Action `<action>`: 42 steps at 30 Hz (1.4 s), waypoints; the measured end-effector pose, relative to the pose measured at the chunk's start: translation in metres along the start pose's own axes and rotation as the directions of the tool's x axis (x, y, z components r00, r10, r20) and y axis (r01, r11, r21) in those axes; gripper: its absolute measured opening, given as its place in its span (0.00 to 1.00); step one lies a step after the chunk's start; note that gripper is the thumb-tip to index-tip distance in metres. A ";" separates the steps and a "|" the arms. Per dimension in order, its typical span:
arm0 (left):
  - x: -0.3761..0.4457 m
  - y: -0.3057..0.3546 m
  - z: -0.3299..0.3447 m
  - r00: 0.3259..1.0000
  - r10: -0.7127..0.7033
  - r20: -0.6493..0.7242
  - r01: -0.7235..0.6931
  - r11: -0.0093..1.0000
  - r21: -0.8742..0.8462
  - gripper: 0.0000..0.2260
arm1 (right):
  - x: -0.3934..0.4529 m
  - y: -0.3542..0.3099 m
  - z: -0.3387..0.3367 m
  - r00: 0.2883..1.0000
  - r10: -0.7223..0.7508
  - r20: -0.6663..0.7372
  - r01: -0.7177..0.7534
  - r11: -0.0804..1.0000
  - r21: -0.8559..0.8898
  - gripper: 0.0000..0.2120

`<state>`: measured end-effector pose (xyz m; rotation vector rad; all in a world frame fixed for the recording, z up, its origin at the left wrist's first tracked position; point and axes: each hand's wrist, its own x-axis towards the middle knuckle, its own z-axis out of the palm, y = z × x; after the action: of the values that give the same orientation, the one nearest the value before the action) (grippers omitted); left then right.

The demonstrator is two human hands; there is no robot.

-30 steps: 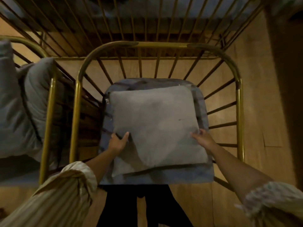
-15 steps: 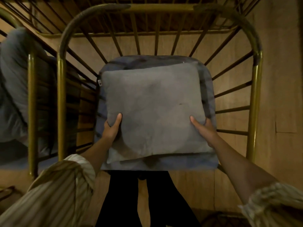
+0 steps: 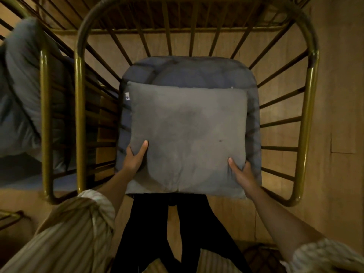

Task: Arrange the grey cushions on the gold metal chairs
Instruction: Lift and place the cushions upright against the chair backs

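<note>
At far left, a neighbouring gold chair (image 3: 45,123) carries a rumpled grey cushion (image 3: 19,99). The left hand (image 3: 136,156) grips the square grey cushion (image 3: 187,134) by its near-left edge, atop the blue-grey seat pad (image 3: 197,71) of the centre gold chair (image 3: 307,123); the right hand (image 3: 241,174) clasps its near-right corner.

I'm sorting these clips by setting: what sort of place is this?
Probably an indoor seating area, perhaps a lounge or café; which one is unclear. Matching gold metal chairs stand side by side on a wooden floor, each with grey cushions.
</note>
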<state>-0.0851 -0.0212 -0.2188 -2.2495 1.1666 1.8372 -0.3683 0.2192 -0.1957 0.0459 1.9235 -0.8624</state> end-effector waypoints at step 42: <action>-0.135 0.036 -0.352 0.744 0.454 -0.491 -0.314 0.885 0.344 0.35 | -0.169 -0.292 0.318 0.740 -0.320 0.591 0.596 0.719 -0.357 0.10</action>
<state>0.1868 -0.1330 0.0202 -2.6206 1.9557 1.0014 -0.1482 -0.1294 0.0157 -0.9719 1.6172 -0.5493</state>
